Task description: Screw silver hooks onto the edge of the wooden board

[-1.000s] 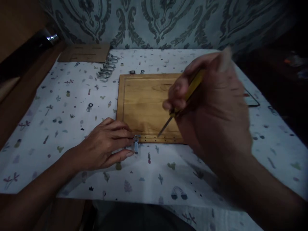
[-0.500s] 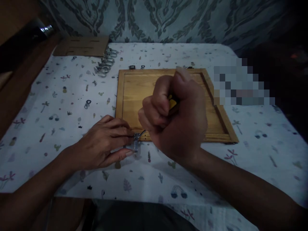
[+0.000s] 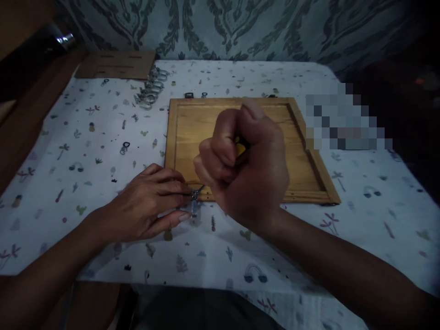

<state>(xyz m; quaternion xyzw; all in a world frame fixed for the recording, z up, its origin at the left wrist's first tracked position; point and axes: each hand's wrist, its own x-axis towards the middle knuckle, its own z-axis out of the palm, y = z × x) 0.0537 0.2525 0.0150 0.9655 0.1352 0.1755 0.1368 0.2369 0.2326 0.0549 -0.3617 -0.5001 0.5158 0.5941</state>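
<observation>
A framed wooden panel [image 3: 202,133] lies flat on the table. At its near edge, towards the left, sits a small metal hinge [image 3: 194,207], partly sticking out past the wood. My left hand [image 3: 147,201] pinches this hinge, thumb on the near side and fingers resting on the panel's near left corner. Wrapped in a fist round a screwdriver [image 3: 239,150] with a yellow and black handle is my right hand [image 3: 250,169]. The screwdriver's thin shaft slants down left to the hinge; most of the handle is hidden by my fingers.
Several metal hinges [image 3: 151,89] lie in a row at the back left, beside a flat piece of cardboard [image 3: 115,65]. A patterned cloth [image 3: 103,183] covers the table. A blurred-out patch stands at the right, and a patterned wall [image 3: 233,27] rises behind.
My right fist has shifted slightly left and turned a little with the screwdriver. My left hand keeps its place on the hinge.
</observation>
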